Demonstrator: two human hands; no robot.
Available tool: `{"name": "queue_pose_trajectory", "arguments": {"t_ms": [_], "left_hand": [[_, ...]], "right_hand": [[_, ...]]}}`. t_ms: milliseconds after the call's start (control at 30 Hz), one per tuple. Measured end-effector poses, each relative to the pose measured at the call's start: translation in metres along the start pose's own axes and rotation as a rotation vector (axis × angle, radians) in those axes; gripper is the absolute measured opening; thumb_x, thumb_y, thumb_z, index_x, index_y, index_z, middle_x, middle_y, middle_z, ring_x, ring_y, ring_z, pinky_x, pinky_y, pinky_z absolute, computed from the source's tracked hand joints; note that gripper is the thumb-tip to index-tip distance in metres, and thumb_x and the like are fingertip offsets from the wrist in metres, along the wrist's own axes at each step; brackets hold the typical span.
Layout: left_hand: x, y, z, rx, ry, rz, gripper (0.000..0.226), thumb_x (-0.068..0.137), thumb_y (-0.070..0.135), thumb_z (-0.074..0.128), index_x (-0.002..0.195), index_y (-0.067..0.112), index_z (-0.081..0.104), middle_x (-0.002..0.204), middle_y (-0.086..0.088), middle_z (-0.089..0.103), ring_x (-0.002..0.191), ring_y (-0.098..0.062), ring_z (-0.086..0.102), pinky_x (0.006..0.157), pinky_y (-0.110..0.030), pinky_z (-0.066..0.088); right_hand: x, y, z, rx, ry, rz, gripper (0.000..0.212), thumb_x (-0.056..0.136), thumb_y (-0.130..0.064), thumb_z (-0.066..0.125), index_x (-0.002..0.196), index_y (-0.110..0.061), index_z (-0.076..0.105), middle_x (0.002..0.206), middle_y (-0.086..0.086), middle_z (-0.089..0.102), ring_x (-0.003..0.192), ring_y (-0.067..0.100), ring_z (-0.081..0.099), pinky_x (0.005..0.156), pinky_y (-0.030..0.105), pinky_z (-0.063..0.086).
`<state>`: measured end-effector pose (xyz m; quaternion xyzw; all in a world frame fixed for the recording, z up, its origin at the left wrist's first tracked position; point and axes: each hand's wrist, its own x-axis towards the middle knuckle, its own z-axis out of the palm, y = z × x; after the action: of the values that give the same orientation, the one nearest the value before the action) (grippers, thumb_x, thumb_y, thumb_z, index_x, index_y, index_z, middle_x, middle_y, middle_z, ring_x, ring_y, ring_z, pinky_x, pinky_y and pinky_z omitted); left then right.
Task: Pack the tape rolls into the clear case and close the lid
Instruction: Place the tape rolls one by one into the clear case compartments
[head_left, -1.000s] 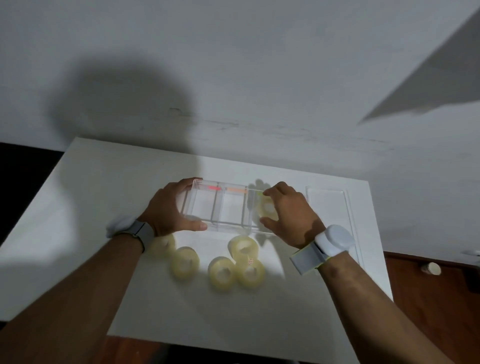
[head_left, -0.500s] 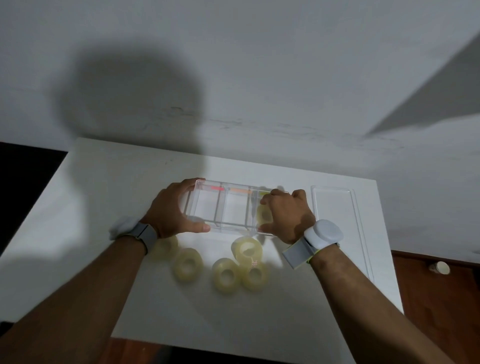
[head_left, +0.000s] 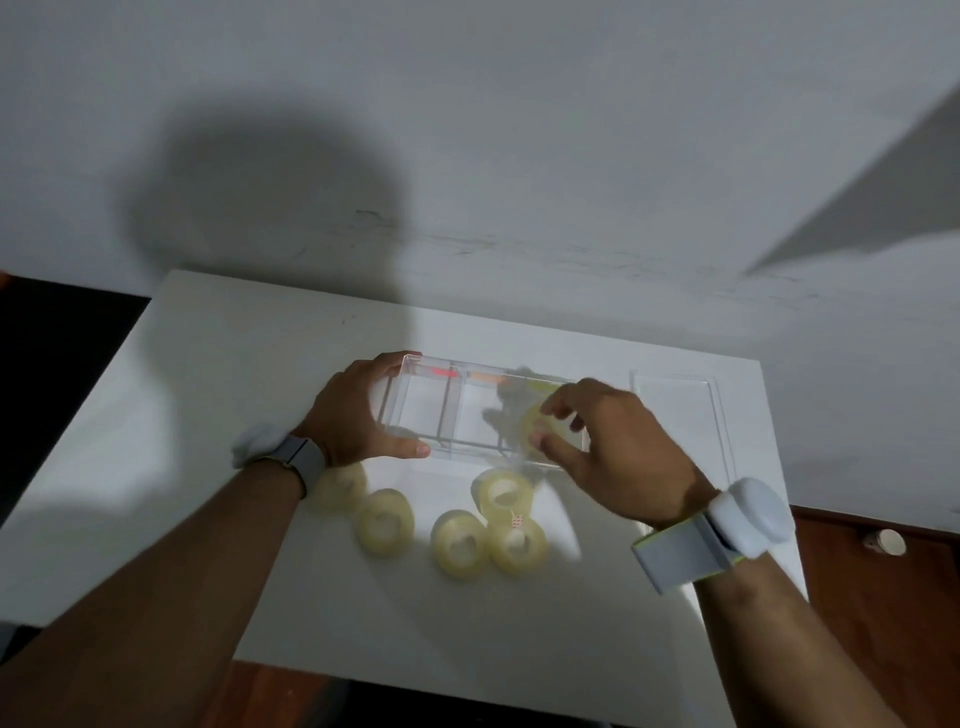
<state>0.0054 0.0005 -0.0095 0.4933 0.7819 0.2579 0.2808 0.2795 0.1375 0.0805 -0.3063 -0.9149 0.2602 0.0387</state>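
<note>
The clear case (head_left: 431, 410), split into three compartments, lies open on the white table (head_left: 218, 374). My left hand (head_left: 353, 410) grips its left end. One yellowish tape roll (head_left: 534, 425) stands in the right compartment. My right hand (head_left: 618, 447) hovers at that end with fingers spread, fingertips just beside the roll; they are blurred. Several more tape rolls (head_left: 384, 522) lie loose in front of the case, one of them (head_left: 503, 491) close to its front wall. The separate clear lid (head_left: 675, 415) lies flat to the right of the case.
The table stands against a white wall. Its right edge is just past the lid, and wooden floor shows beyond with a small round object (head_left: 885, 540) on it. Both wrists wear grey bands.
My right hand has pulled back toward me and to the right, and its fingers have spread; the roll stays in the right compartment. My left hand keeps its grip on the case.
</note>
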Motion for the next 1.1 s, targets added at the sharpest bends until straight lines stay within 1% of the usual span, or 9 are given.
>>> {"name": "queue_pose_trajectory", "arguments": {"t_ms": [67,167,267,433,567,733,933,1033,1100], "left_hand": [[0.0,0.0,0.0,0.0,0.003,-0.008,0.117,0.038,0.074,0.08,0.143,0.043,0.041,0.134,0.004,0.057,0.125,-0.019,0.051,0.108,-0.046,0.042],[-0.001,0.0,0.001,0.007,0.004,-0.005,0.116,0.038,0.074,0.08,0.143,0.043,0.041,0.134,0.005,0.057,0.126,-0.019,0.051,0.109,-0.046,0.041],[0.0,-0.001,0.001,0.008,0.003,-0.004,0.117,0.037,0.075,0.079,0.143,0.042,0.041,0.134,0.003,0.057,0.126,-0.02,0.052,0.109,-0.046,0.041],[0.0,-0.002,0.0,0.003,0.006,-0.006,0.118,0.037,0.076,0.079,0.143,0.042,0.041,0.135,0.002,0.056,0.126,-0.022,0.051,0.109,-0.047,0.041],[0.0,-0.001,0.0,0.009,0.001,0.005,0.118,0.038,0.076,0.078,0.144,0.04,0.041,0.134,0.002,0.057,0.126,-0.023,0.052,0.108,-0.046,0.041],[-0.001,-0.001,0.0,0.027,0.004,0.012,0.118,0.038,0.077,0.076,0.144,0.038,0.041,0.132,0.001,0.058,0.124,-0.024,0.053,0.107,-0.043,0.042],[-0.001,0.0,-0.001,0.028,-0.004,0.013,0.117,0.039,0.077,0.076,0.144,0.037,0.04,0.132,0.0,0.058,0.123,-0.025,0.053,0.105,-0.042,0.042],[-0.005,-0.002,0.003,0.03,-0.015,0.014,0.115,0.041,0.073,0.079,0.144,0.038,0.04,0.133,0.0,0.057,0.123,-0.025,0.053,0.105,-0.042,0.042],[-0.005,-0.003,0.005,0.027,-0.008,0.019,0.113,0.043,0.071,0.081,0.143,0.039,0.04,0.132,0.0,0.058,0.122,-0.025,0.053,0.105,-0.041,0.042]], "right_hand": [[-0.012,-0.009,0.009,0.01,-0.082,-0.014,0.03,0.087,-0.048,0.06,0.106,-0.024,0.062,0.1,-0.002,0.065,0.087,0.016,0.061,0.079,0.033,0.05],[-0.025,-0.016,0.027,-0.054,-0.211,-0.01,0.037,0.09,-0.049,0.056,0.12,-0.026,0.058,0.119,0.0,0.062,0.106,0.019,0.058,0.09,0.035,0.048],[-0.034,-0.019,0.04,-0.135,-0.196,-0.032,0.039,0.092,-0.045,0.054,0.127,-0.028,0.053,0.141,0.0,0.043,0.119,0.021,0.05,0.096,0.034,0.046],[-0.045,-0.026,0.055,-0.179,-0.102,-0.048,0.034,0.092,-0.043,0.053,0.12,-0.024,0.058,0.117,0.001,0.047,0.1,0.022,0.055,0.08,0.032,0.051],[-0.048,-0.027,0.068,-0.247,-0.142,-0.016,0.036,0.096,-0.044,0.044,0.122,-0.024,0.057,0.131,0.005,0.049,0.11,0.027,0.054,0.089,0.036,0.051],[-0.047,-0.022,0.078,-0.178,-0.162,0.021,0.031,0.098,-0.039,0.042,0.119,-0.02,0.054,0.125,0.004,0.052,0.107,0.027,0.055,0.085,0.037,0.052],[-0.048,-0.018,0.074,-0.091,-0.127,-0.003,0.026,0.095,-0.036,0.05,0.11,-0.016,0.058,0.12,0.003,0.057,0.1,0.023,0.058,0.084,0.027,0.047],[-0.051,-0.021,0.051,-0.014,-0.093,-0.05,0.024,0.087,-0.039,0.063,0.099,-0.018,0.066,0.122,0.004,0.064,0.113,0.024,0.06,0.091,0.031,0.05],[-0.046,-0.019,0.025,0.026,0.016,-0.064,0.02,0.081,-0.035,0.072,0.091,-0.018,0.069,0.119,0.006,0.068,0.113,0.023,0.062,0.093,0.034,0.051]]}}
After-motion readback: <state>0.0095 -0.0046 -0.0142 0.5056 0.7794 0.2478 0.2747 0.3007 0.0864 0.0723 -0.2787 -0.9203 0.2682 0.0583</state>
